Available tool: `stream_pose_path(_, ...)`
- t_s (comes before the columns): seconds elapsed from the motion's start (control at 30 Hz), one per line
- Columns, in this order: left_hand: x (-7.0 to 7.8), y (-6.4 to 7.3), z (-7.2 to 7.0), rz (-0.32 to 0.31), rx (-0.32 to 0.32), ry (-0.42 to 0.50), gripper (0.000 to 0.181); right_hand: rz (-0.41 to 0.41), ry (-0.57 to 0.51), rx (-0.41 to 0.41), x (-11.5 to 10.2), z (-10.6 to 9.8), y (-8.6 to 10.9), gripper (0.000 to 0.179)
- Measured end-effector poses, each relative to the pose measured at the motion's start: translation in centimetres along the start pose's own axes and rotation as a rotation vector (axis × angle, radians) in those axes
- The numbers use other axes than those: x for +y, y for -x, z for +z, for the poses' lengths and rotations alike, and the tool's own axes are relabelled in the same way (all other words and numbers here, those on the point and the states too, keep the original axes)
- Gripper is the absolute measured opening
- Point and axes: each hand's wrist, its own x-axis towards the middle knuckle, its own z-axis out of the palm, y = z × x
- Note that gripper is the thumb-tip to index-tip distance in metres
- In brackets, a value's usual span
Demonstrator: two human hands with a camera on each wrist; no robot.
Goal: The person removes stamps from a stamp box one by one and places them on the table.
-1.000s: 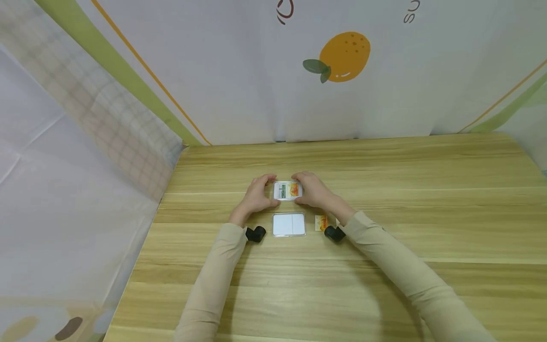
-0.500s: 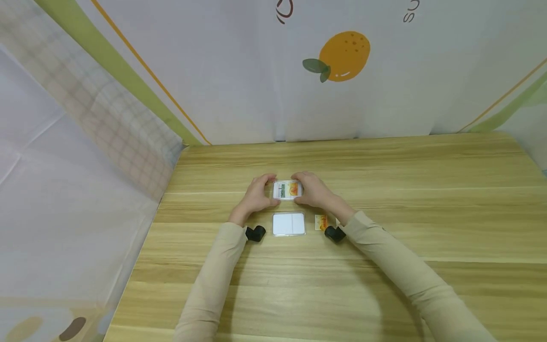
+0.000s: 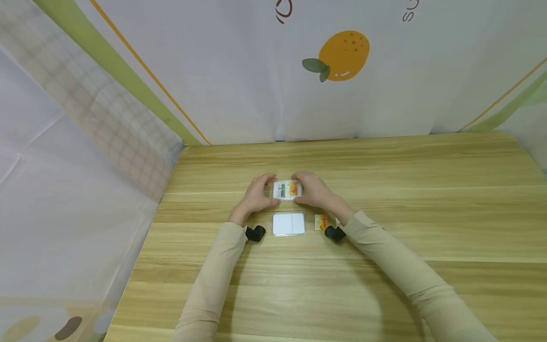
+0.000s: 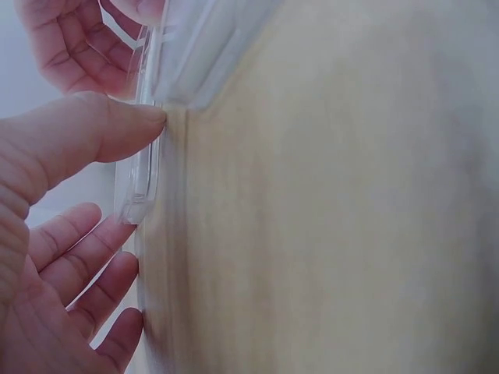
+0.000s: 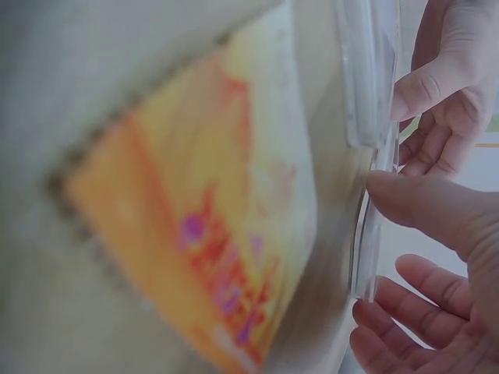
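A wood-grain bench (image 3: 299, 285) stands before a white cloth (image 3: 222, 61). Toward the bench's far side is the stamp case (image 3: 287, 190): your left hand (image 3: 256, 195) pinches its left end across the near and far edges, and your right hand (image 3: 315, 190) pinches its right end likewise. Nothing has visibly shifted over the last second, suggesting you are steadying or pressing it. Nearer you lies the white case (image 3: 283, 224), with a loose stamp (image 3: 320, 222) to its right.

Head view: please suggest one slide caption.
Left-hand grip and right-hand grip on a clear stamp case; another case and a loose orange stamp lie nearer the person.
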Motion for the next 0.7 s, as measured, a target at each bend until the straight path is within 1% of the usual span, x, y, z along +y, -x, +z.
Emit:
stream_pose_path(0.3,-0.07,-0.06,0.02,0.003,0.000,0.006,0.076,0.009,0.008,-0.019,0.08,0.02,-0.10,0.060)
stream_pose_path(0.53,-0.08,0.04,0.01,0.028,0.012,0.000,0.072,0.027,0.020,-0.031,-0.10,-0.09,-0.09,0.061)
stream_pose_path(0.7,0.00,0.01,-0.04,0.018,-0.001,0.004,0.074,0.026,0.016,-0.034,-0.19,-0.16,-0.09,0.060)
